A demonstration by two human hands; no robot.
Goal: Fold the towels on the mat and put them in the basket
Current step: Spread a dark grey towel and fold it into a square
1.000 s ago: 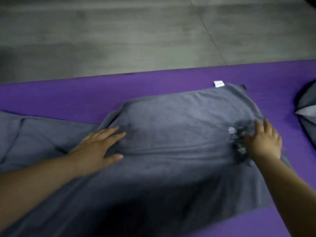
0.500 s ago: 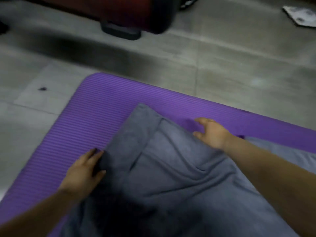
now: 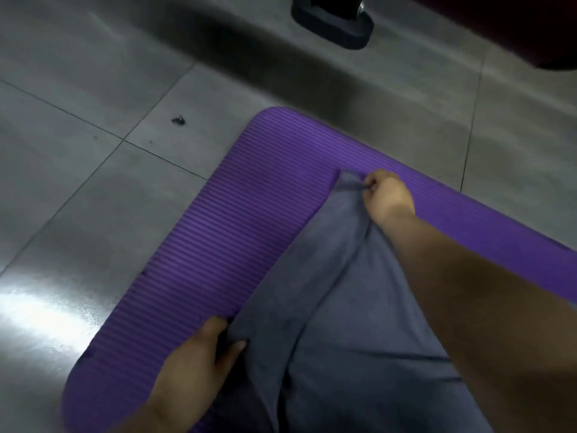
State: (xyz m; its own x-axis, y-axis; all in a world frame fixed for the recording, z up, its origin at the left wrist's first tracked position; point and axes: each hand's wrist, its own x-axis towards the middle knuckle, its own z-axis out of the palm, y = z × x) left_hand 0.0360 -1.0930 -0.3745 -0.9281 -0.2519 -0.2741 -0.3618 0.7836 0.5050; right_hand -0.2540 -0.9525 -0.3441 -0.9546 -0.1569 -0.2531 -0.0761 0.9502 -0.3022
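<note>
- Right hand (image 3: 388, 193), right of centre: fingers curled, pinching the towel's (image 3: 343, 307) far corner, which is bunched and slightly raised.
- Left hand (image 3: 199, 357), bottom centre: thumb and fingers are closed on the near corner of the same end.
- Towel: grey, rumpled, running in from the lower right, its end edge held between both hands. Judged: both corners are held so the edge travels straight into a fold.
- Mat (image 3: 249, 214): purple, ribbed, under the towel, on grey floor (image 3: 93, 182).
- Basket: not in view.
</note>
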